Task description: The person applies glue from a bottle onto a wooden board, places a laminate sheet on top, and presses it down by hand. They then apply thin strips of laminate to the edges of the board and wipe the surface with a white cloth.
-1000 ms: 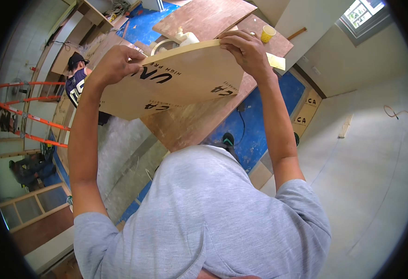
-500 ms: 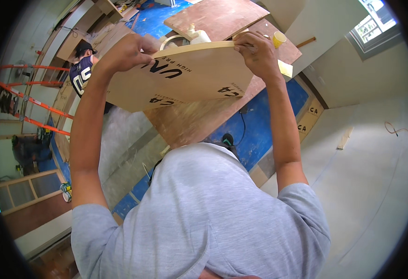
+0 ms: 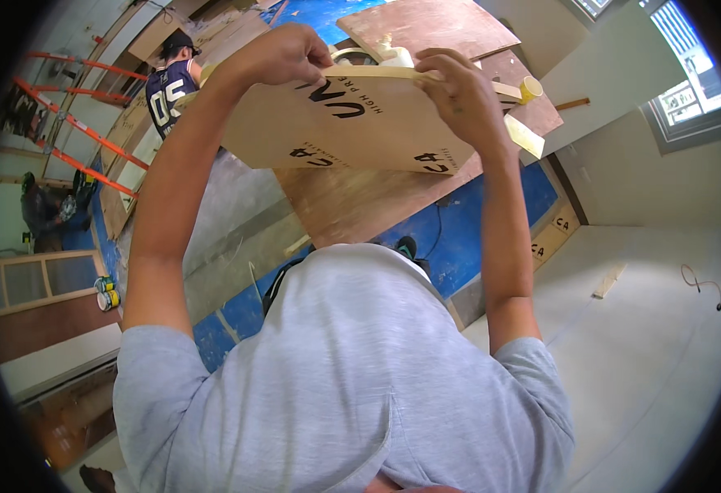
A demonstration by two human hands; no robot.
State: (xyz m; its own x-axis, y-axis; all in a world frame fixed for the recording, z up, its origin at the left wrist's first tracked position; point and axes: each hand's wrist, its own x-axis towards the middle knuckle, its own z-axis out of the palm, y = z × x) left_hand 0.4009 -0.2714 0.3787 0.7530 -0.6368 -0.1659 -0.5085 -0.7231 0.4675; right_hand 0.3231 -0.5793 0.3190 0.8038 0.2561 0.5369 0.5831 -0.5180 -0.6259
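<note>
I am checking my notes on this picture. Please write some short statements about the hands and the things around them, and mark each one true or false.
1. Both hands hold one pale board with dark printing. True: the left hand and the right hand grip the pale board at its upper edge.
2. The board lies flat on the floor. False: it is held up in the air, above the floor.
3. An orange ladder stands at the left. True.
4. The person wears a red shirt. False: the shirt is light grey.
5. Blue sheeting covers part of the floor. True.
</note>
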